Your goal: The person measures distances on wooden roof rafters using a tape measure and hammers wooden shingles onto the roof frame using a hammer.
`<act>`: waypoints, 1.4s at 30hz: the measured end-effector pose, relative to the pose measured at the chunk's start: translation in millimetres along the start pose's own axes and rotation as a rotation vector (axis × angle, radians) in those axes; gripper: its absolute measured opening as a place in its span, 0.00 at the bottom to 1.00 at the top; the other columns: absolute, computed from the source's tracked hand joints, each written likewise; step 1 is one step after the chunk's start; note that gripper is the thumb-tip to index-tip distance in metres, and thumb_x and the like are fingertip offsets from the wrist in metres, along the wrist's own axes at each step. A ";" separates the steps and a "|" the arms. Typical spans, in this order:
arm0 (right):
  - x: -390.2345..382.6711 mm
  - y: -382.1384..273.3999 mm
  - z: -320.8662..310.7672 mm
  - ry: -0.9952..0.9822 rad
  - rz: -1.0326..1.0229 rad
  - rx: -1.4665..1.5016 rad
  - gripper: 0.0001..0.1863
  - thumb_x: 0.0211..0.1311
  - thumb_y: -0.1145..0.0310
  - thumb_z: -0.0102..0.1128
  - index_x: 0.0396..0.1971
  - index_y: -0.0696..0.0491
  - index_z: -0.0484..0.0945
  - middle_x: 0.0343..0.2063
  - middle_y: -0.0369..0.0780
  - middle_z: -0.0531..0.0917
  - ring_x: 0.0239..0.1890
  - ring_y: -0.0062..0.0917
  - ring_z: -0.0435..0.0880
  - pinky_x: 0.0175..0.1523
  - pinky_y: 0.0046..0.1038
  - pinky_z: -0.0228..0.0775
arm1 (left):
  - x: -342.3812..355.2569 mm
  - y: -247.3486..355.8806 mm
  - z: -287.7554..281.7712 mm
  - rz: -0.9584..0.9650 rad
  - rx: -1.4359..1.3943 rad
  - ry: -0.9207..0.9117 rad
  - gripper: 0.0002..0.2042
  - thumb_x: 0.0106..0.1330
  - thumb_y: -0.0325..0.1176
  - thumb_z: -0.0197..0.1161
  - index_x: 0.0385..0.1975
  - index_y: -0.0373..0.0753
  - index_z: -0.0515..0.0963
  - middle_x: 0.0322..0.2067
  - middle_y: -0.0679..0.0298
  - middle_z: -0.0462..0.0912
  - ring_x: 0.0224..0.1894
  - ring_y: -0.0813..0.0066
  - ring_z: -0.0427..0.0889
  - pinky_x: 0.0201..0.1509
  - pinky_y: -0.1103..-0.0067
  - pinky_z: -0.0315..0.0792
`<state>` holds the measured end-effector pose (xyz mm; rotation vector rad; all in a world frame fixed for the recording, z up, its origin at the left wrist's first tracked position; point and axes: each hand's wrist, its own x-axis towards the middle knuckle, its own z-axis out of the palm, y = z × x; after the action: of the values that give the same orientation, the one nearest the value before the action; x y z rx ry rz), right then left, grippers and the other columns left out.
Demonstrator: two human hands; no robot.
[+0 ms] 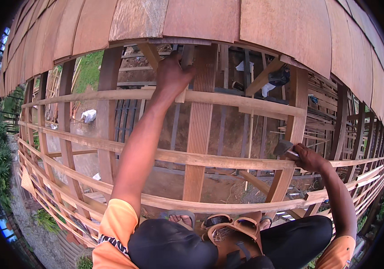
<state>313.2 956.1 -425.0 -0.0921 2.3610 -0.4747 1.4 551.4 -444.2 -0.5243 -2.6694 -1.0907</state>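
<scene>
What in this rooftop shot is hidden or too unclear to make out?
Head view, the only one:
- Left hand: its fingers wrap a small wooden piece; the hand covers most of it, and any nail is hidden.
- Right hand: it grips a hammer; the handle is hidden in the fist.
- Pouch at the lap: its contents are too small to tell.
- Ground below: the battens and fisheye blur obscure the small white scraps.

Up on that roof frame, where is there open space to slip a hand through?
Open gaps lie between the battens left of the left hand and between both hands. It is crowded near the right hand with the hammer, and under the shingles.
</scene>
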 end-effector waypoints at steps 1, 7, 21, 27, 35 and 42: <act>-0.2 0.9 0.5 0.011 -0.027 0.006 0.24 0.50 0.75 0.61 0.47 0.59 0.65 0.48 0.51 0.73 0.52 0.50 0.75 0.54 0.42 0.71 | -0.6 0.2 1.8 0.010 0.000 -0.007 0.15 0.48 0.34 0.65 0.32 0.30 0.78 0.25 0.52 0.83 0.28 0.60 0.84 0.34 0.70 0.75; -2.9 18.4 12.8 0.076 -0.077 0.006 0.23 0.49 0.75 0.62 0.47 0.57 0.65 0.48 0.49 0.73 0.51 0.49 0.75 0.54 0.43 0.70 | -11.3 9.7 9.6 0.037 0.070 -0.132 0.17 0.47 0.36 0.67 0.34 0.31 0.77 0.30 0.51 0.84 0.32 0.59 0.84 0.38 0.70 0.76; -5.5 14.3 7.3 0.034 -0.026 0.037 0.22 0.48 0.75 0.63 0.44 0.58 0.65 0.46 0.50 0.73 0.50 0.51 0.74 0.55 0.44 0.69 | 2.9 12.6 23.4 0.005 0.211 -0.141 0.19 0.48 0.41 0.68 0.34 0.32 0.79 0.27 0.50 0.84 0.30 0.59 0.85 0.36 0.69 0.76; -3.6 7.1 0.3 0.042 -0.092 0.016 0.26 0.49 0.76 0.61 0.51 0.56 0.68 0.45 0.49 0.72 0.52 0.49 0.73 0.57 0.43 0.68 | 3.3 3.2 15.7 -0.037 0.195 -0.190 0.20 0.49 0.43 0.69 0.34 0.32 0.78 0.26 0.50 0.82 0.29 0.59 0.83 0.35 0.68 0.74; 0.7 29.0 19.1 0.075 -0.118 0.028 0.25 0.48 0.76 0.63 0.48 0.58 0.68 0.46 0.49 0.73 0.52 0.48 0.74 0.57 0.42 0.68 | -67.6 102.6 -51.6 -0.033 -0.232 -0.216 0.17 0.55 0.39 0.70 0.31 0.31 0.76 0.19 0.60 0.74 0.20 0.67 0.71 0.27 0.74 0.69; 9.1 26.8 18.7 0.045 -0.095 -0.012 0.21 0.49 0.75 0.65 0.43 0.59 0.69 0.45 0.50 0.76 0.53 0.47 0.74 0.58 0.40 0.67 | -143.6 218.8 -71.2 0.678 -0.020 -1.631 0.10 0.62 0.33 0.60 0.28 0.29 0.75 0.26 0.50 0.80 0.31 0.48 0.80 0.36 0.63 0.74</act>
<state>320.7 973.4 -453.2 -0.2016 2.4119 -0.5129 224.5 610.9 -301.8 -3.0218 -2.7769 -0.3954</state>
